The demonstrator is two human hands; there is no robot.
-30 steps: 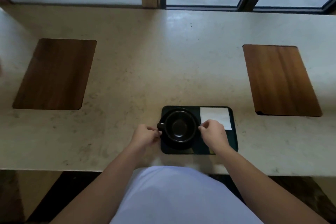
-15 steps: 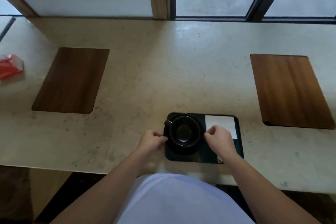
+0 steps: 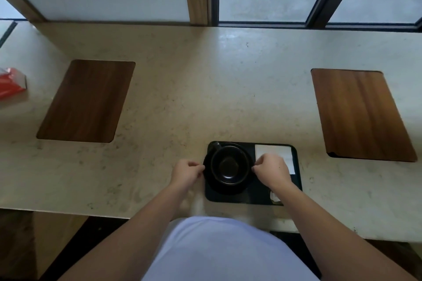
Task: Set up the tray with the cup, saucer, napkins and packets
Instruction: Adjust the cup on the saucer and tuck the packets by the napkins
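A black tray (image 3: 252,198) is lying at the near edge of the stone counter (image 3: 205,80). A black cup (image 3: 229,164) is sitting on a black saucer (image 3: 228,187) in the tray's left half, handle (image 3: 216,145) pointing to the far left. The left hand (image 3: 187,172) is pinching the saucer's left rim, fingers curled nearly shut on it. The right hand (image 3: 271,170) is pinching the right rim likewise, so the saucer is lying between the two sets of fingertips. A white napkin (image 3: 274,155) is lying in the tray's far right corner, partly under the right hand. A pale packet (image 3: 274,196) is peeking out beside the right wrist.
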